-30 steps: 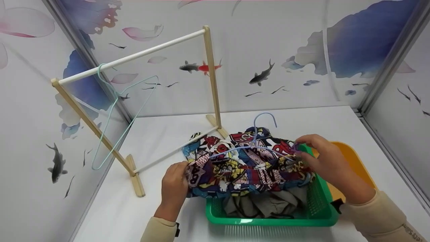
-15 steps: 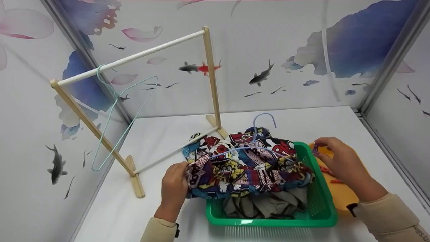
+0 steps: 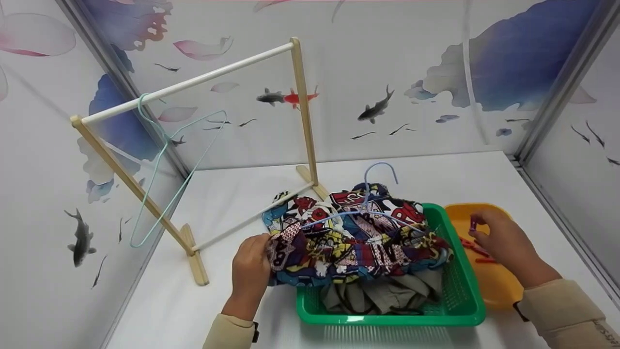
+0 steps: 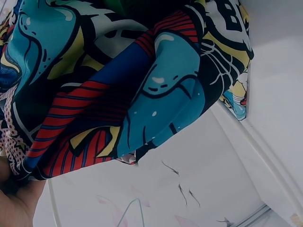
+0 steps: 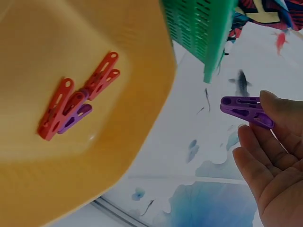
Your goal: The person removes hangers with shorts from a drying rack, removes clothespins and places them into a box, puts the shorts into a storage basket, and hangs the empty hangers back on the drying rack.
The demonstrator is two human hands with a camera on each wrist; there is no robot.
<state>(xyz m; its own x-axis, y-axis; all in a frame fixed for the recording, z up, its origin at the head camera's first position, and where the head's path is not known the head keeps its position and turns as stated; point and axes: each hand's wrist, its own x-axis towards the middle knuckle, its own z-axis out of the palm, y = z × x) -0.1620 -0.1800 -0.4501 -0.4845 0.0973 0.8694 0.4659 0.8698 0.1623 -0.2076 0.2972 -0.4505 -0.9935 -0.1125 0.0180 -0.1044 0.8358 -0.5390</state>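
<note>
My left hand (image 3: 251, 266) grips the left edge of a colourful cartoon-print garment (image 3: 348, 252). This garment lies across a green basket (image 3: 387, 320), and a blue hanger (image 3: 366, 196) runs along it with its hook standing up. Above the yellow tray (image 3: 496, 288), on the right, my right hand (image 3: 508, 249) pinches a purple clothespin (image 5: 246, 109) between thumb and finger. In the right wrist view, several red clothespins (image 5: 57, 111) and a purple one lie inside that tray. The left fingertips are hidden behind the cloth.
A wooden rack (image 3: 304, 111) with a white bar (image 3: 193, 83) stands at the back left. From the bar hangs a mint-green hanger (image 3: 155, 127). Grey-green cloth (image 3: 387, 291) fills part of the basket. Patterned walls border the white table (image 3: 164, 310).
My right hand has moved right, from the garment's right end to over the yellow tray, carrying the purple clothespin. The left hand has kept its hold on the garment.
</note>
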